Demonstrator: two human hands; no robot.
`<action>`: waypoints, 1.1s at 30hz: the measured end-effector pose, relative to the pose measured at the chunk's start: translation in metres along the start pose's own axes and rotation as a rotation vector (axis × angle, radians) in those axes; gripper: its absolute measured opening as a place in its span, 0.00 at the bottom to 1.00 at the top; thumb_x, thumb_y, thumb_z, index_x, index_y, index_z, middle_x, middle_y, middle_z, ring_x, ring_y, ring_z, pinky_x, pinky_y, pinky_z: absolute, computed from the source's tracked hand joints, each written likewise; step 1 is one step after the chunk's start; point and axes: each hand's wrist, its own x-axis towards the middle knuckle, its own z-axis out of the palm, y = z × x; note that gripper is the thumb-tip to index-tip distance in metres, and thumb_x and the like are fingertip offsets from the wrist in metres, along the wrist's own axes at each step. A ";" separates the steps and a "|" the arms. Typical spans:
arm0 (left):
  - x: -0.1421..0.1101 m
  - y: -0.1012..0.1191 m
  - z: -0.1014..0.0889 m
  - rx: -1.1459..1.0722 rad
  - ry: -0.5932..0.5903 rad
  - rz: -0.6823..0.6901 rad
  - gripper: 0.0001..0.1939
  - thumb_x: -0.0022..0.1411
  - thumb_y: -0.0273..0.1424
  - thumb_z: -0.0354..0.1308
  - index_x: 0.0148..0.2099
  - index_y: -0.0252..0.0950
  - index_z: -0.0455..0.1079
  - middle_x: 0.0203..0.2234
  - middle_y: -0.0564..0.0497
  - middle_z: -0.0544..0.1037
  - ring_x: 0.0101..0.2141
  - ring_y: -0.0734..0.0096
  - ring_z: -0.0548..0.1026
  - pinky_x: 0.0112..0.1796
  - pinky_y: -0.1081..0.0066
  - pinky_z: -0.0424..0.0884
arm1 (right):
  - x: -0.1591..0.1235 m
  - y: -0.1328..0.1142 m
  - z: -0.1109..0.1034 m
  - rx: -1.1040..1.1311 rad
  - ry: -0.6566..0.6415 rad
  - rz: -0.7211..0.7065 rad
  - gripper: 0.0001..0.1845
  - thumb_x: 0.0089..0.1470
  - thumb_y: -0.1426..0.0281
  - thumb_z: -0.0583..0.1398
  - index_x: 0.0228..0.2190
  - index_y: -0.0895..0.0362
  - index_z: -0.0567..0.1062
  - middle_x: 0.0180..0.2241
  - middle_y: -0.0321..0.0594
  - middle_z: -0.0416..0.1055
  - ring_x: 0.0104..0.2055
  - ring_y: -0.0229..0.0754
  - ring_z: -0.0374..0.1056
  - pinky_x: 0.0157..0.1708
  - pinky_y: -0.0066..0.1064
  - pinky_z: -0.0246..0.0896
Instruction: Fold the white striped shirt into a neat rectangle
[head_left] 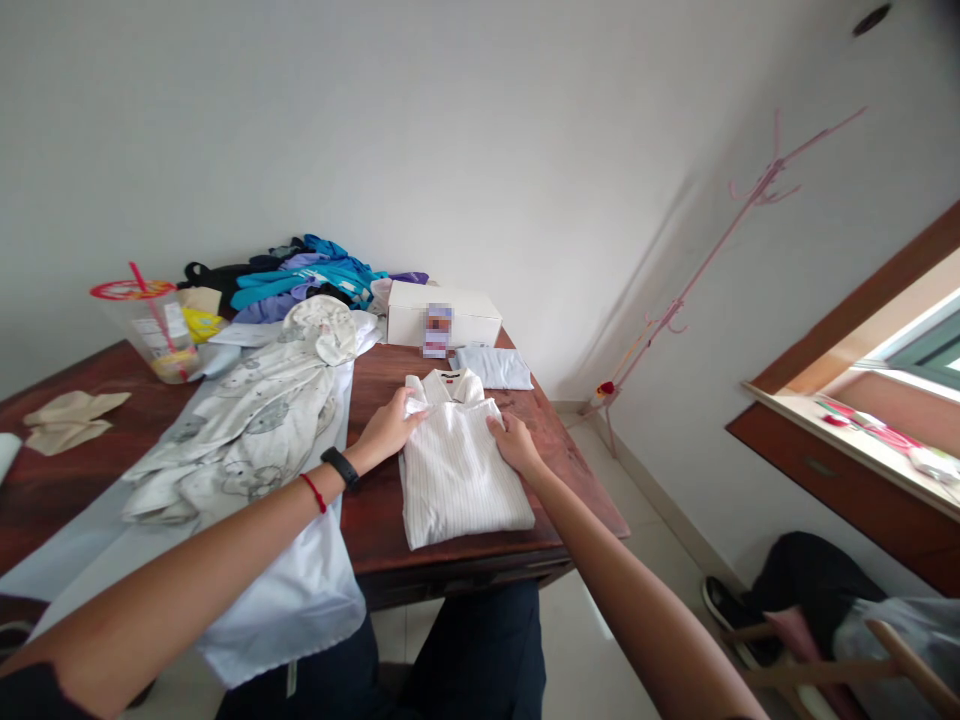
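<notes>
A white pinstriped shirt [461, 480] lies folded into a rectangle near the front edge of the dark wooden table, its collar at the far end. At its upper left corner, my left hand [391, 422] pinches the folded edge, thumb on top; a black band and a red string circle that wrist. My right hand [514, 440] grips the opposite upper edge, fingers partly tucked out of sight. Just beyond the collar lies a folded pale grey-blue garment [495, 368]. To the left, a crumpled white cloth with grey animal prints [247, 430] is spread out.
A white box [401, 315] stands at the back. Left are a clear plastic cup with a red straw [154, 335], a heap of blue and purple clothes [315, 275] and beige cloth [71, 420]. A pink coat stand [701, 265] leans into view beyond the table [559, 470]. Someone sits lower right.
</notes>
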 end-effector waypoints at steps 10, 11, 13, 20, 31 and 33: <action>-0.071 -0.010 -0.023 0.691 -0.345 0.786 0.37 0.63 0.14 0.45 0.72 0.40 0.58 0.72 0.43 0.54 0.70 0.54 0.55 0.67 0.52 0.58 | -0.020 -0.003 -0.006 -0.060 0.010 -0.072 0.21 0.63 0.61 0.57 0.54 0.55 0.70 0.46 0.47 0.77 0.45 0.50 0.73 0.48 0.39 0.64; -0.080 -0.012 -0.027 0.713 -0.429 0.805 0.42 0.59 0.13 0.46 0.73 0.42 0.55 0.73 0.45 0.52 0.71 0.53 0.53 0.68 0.52 0.57 | -0.024 -0.001 -0.009 -0.055 0.004 -0.109 0.23 0.63 0.62 0.58 0.56 0.55 0.69 0.47 0.47 0.76 0.45 0.50 0.73 0.48 0.40 0.65; -0.090 -0.018 -0.033 0.753 -0.514 0.808 0.50 0.53 0.12 0.48 0.76 0.44 0.49 0.75 0.47 0.47 0.73 0.52 0.48 0.69 0.49 0.54 | -0.032 0.002 -0.015 -0.050 -0.002 -0.201 0.25 0.63 0.63 0.57 0.59 0.55 0.68 0.50 0.48 0.74 0.47 0.50 0.72 0.49 0.42 0.66; -0.072 -0.029 -0.028 0.707 -0.490 0.809 0.48 0.59 0.16 0.52 0.77 0.46 0.44 0.74 0.48 0.49 0.73 0.50 0.47 0.69 0.46 0.53 | -0.053 0.012 -0.032 0.183 -0.123 -0.234 0.26 0.61 0.60 0.60 0.59 0.52 0.71 0.58 0.49 0.71 0.53 0.50 0.71 0.52 0.44 0.68; -0.038 -0.029 -0.027 0.783 -0.304 0.746 0.35 0.67 0.17 0.46 0.72 0.45 0.59 0.72 0.45 0.57 0.71 0.50 0.53 0.66 0.46 0.58 | -0.034 -0.018 -0.029 0.585 -0.261 0.057 0.35 0.54 0.53 0.66 0.60 0.50 0.70 0.42 0.42 0.81 0.44 0.50 0.76 0.45 0.42 0.73; -0.027 -0.029 -0.027 0.796 -0.274 0.720 0.35 0.67 0.19 0.49 0.73 0.44 0.59 0.72 0.44 0.57 0.70 0.49 0.55 0.65 0.45 0.59 | -0.033 -0.025 -0.027 0.647 -0.273 0.059 0.33 0.53 0.56 0.68 0.59 0.51 0.72 0.44 0.42 0.81 0.46 0.51 0.76 0.48 0.43 0.72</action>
